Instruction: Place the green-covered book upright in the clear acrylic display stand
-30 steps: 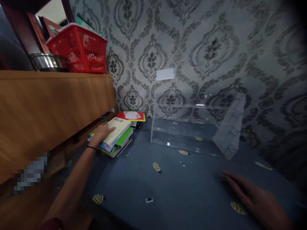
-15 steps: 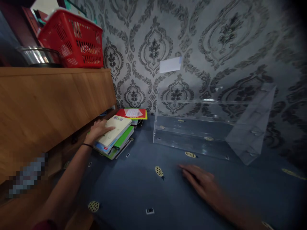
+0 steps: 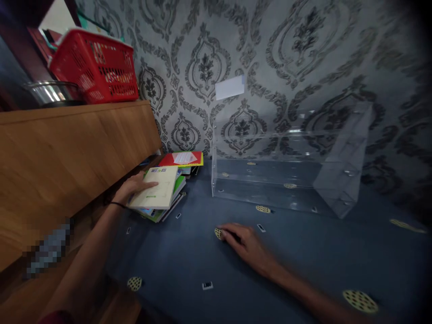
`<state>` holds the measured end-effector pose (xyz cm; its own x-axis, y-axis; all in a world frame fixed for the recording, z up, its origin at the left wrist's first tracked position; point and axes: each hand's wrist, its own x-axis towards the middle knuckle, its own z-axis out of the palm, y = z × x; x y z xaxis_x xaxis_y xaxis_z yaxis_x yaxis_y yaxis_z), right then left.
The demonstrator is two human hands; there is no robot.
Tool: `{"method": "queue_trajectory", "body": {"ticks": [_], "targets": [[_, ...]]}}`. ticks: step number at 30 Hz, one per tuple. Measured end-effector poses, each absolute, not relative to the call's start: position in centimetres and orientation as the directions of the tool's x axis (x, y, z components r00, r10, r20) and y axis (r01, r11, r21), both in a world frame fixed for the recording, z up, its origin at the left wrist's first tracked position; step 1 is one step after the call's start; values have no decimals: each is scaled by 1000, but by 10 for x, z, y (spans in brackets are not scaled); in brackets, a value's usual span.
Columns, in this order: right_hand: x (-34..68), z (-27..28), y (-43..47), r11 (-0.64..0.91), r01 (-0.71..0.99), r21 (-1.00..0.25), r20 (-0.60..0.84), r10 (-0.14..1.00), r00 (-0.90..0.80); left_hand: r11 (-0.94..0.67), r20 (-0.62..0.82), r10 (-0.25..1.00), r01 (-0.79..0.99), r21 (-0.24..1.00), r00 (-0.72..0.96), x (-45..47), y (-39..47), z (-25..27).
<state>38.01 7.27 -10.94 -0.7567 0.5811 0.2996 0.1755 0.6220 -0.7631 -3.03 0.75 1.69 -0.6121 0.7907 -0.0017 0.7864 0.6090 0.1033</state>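
Note:
My left hand (image 3: 134, 186) is at the left edge of a cream-covered book (image 3: 157, 189), its thumb lying across the cover and its other fingers partly hidden along the edge. That book sits askew on top of a stack of books (image 3: 179, 188), one with a green cover. Over the blue tablecloth, my right hand (image 3: 245, 240) is empty, thumb and fingers slightly bent and apart. Its fingertips overlap a printed pineapple on the cloth. Beyond it stands a clear acrylic rack (image 3: 340, 171) with several levels.
Behind the stack lies another pile topped by a red folder (image 3: 167, 159). At the left, a wooden cabinet (image 3: 81, 144) carries a red plastic basket (image 3: 97, 67) and a metal pot (image 3: 54, 93). A white paper strip (image 3: 230, 87) is on the patterned wall.
The cream book has turned and shifted toward me on the stack under my left hand. My right hand has moved left across the cloth. The view has shifted slightly.

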Motion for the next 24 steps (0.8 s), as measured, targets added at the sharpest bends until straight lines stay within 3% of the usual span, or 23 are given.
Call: {"method": "queue_trajectory", "body": {"ticks": [3, 6, 9, 11, 15, 21, 24], "targets": [[374, -111, 71, 444, 95, -891, 229, 619, -752, 600, -22, 799, 795, 86, -601, -16, 2, 19], [349, -110, 71, 130, -40, -991, 116, 655, -747, 565, -8, 824, 822, 69, -566, 5, -4, 18], [316, -105, 70, -165, -149, -975, 2, 663, -749, 535, -8, 844, 841, 75, -536, 33, -12, 14], [297, -102, 70, -276, -198, -941, -17, 620, -784, 496, 28, 866, 865, 69, -499, 51, -19, 10], [286, -109, 68, -293, -213, -932, -30, 648, -761, 352, 116, 925, 932, 89, -361, 72, -37, -1], [329, -114, 58, -283, -213, -935, -32, 667, -745, 66, 124, 987, 960, 273, -103, 80, -59, -31], [354, -109, 49, -320, -181, -930, -92, 680, -728, -32, 104, 995, 966, 258, 6, 89, -63, -57]]}}
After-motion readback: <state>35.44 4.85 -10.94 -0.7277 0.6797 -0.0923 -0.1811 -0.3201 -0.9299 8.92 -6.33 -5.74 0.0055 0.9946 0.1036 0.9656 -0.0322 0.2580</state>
